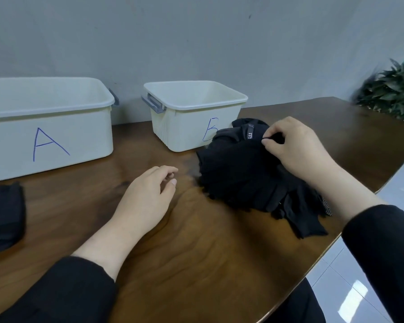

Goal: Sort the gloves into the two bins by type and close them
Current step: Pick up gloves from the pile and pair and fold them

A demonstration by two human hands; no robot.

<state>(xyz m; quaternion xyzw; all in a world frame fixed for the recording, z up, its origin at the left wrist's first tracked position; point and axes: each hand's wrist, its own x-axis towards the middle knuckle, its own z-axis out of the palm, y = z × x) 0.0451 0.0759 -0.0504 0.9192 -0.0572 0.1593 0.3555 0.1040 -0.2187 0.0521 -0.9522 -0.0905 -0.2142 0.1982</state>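
Black glove pile (pixel 250 173) hides bin B (pixel 194 127) corner; right hand (pixel 296 145) pinches it, left hand (pixel 149 194) relaxed, plant (pixel 392 92) behind.

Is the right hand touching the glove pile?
Touching. Head view shows the right hand on the glove pile, fingertips pinching fabric at its top.

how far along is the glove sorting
Barely begun. The cream plastic bin marked A and cream plastic bin marked B both stand open, with no gloves visible inside. The right hand pinches the pile of black fabric gloves; the left hand hovers free. Sorting and closing both remain.
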